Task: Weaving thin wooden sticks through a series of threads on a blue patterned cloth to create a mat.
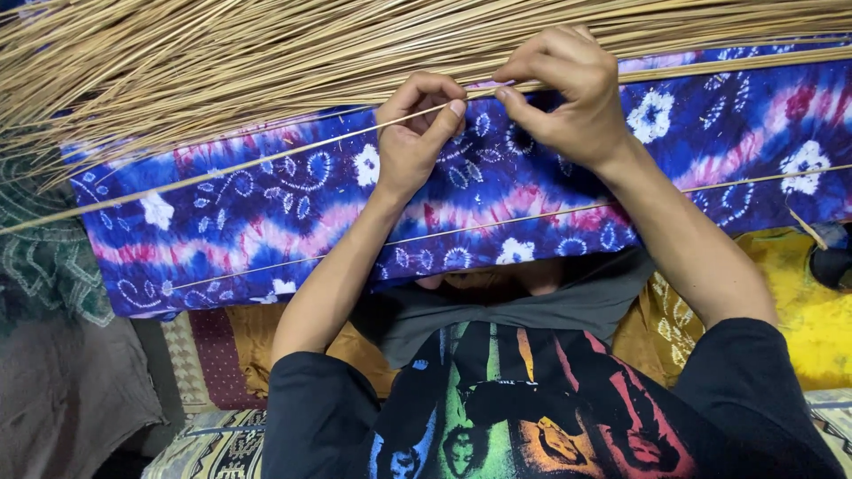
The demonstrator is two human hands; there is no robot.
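Observation:
A long thin tan stick [266, 158] runs across a blue, pink and white tie-dye cloth [266, 222]. My left hand [413, 133] pinches this stick between thumb and fingers near its middle. Just to the right, my right hand [568, 98] pinches the same stick, fingertips close to those of the left. A big pile of similar thin sticks [266, 53] lies across the top of the view, just behind both hands. Another single stick [479, 226] rests lower on the cloth.
A green patterned cloth [44, 257] lies at the left, a yellow cloth [799, 302] at the right with a dark object [830, 257] on it. Brownish and patterned fabrics [222, 355] lie under my arms. My dark printed shirt fills the bottom.

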